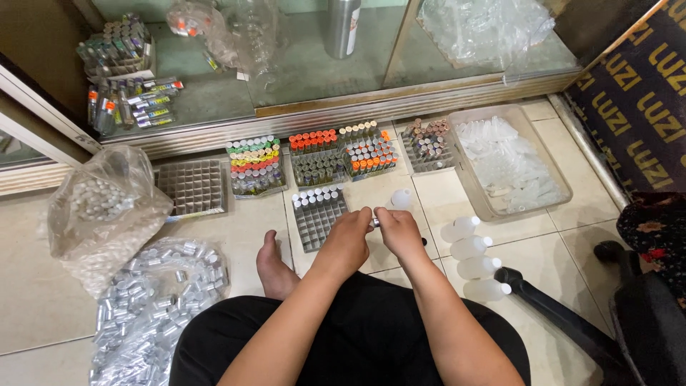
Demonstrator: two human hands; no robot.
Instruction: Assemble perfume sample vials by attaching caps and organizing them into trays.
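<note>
My left hand (348, 236) and my right hand (397, 230) meet over the tiled floor, both closed on a small glass vial with a silver cap (374, 222) held between them. Just ahead lies a grey grid tray (319, 221) with one row of white-capped vials along its far edge. A small white bottle (401, 199) stands right beyond my right hand. My bare foot (272, 266) rests left of my hands.
Trays of colour-capped vials (255, 166) line the step. An empty grid tray (191, 187), a bag of caps (103, 207) and a bag of silver caps (153, 304) lie left. Several white bottles (471, 257), a clear bin (532, 175) and a chair base (564, 314) sit right.
</note>
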